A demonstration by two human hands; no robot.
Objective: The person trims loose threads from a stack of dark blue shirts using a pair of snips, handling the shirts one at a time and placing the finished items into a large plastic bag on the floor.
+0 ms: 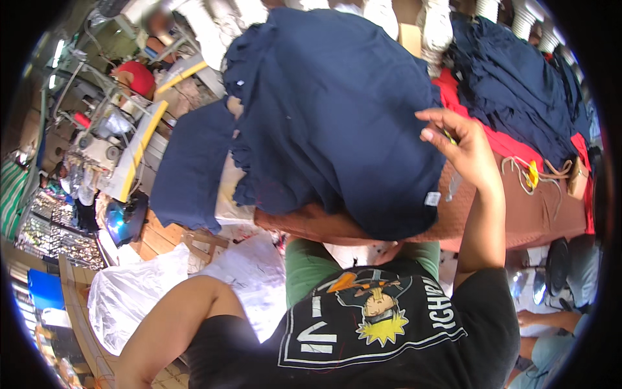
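A large navy garment piece (337, 110) lies spread over the brown cloth-covered table in front of me, with gathered edges on its left and a small white label (432, 198) near its lower right corner. Above its right edge is my right hand (463, 146), thumb and index finger curved toward each other with a gap at the tips. A small yellow thing shows between the fingers, mostly hidden by them; its kind is not clear. My left arm (168, 324) bends down to the lower left, and its hand is outside the picture.
Another navy piece (194, 165) hangs at the left. More navy garments (518, 91) are heaped on red cloth at the right, near a yellow-tied cord (532, 175). White balusters (437, 29) line the back. Sewing machines (97, 152) stand left; a person's arm (551, 321) shows lower right.
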